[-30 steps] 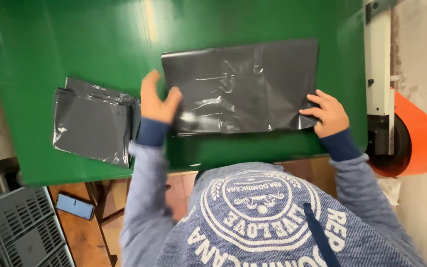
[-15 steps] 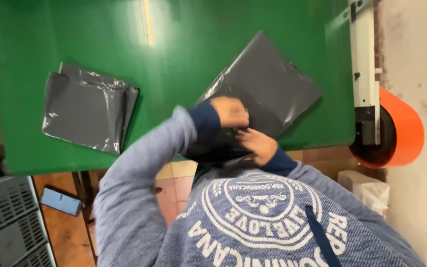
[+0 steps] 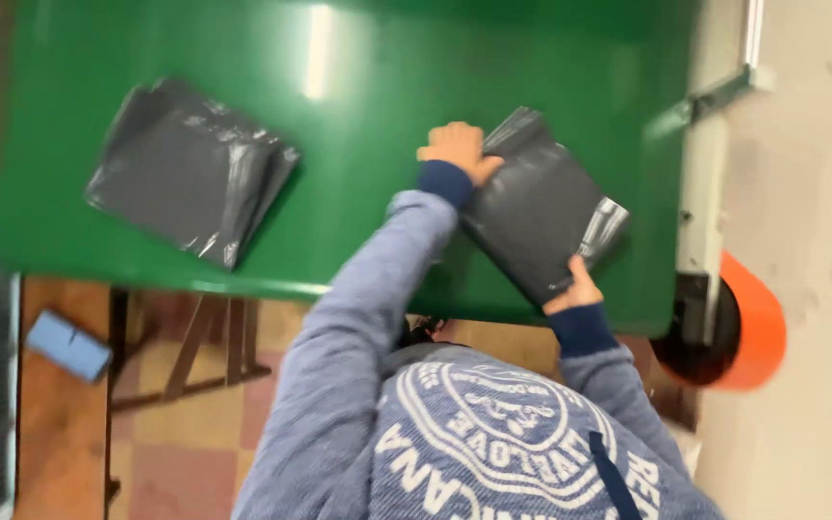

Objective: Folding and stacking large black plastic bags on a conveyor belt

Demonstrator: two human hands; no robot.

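On the green table [image 3: 358, 87], a folded dark grey plastic bag [image 3: 541, 207] lies tilted near the right end, close to the front edge. The left hand [image 3: 456, 149] presses on the bag's upper left corner, fingers together and curled down onto the plastic; the blue-grey sleeve with its navy cuff reaches across from below. The right hand [image 3: 575, 287] takes the bag's lower corner at the table's front edge, its fingers pinched on the plastic. Well apart, toward the left end of the table, sits a stack of folded grey plastic bags [image 3: 190, 183], skewed and glossy, touched by neither hand. To the right of the table stands a pale metal frame [image 3: 705, 193] with an orange roll [image 3: 748, 323] mounted low beside it. Under the table a wooden trestle [image 3: 209, 347] shows above a tiled floor, and a light blue flat object [image 3: 67, 345] rests on a wooden surface at lower left. The picture is motion-blurred, so fine finger detail is soft.
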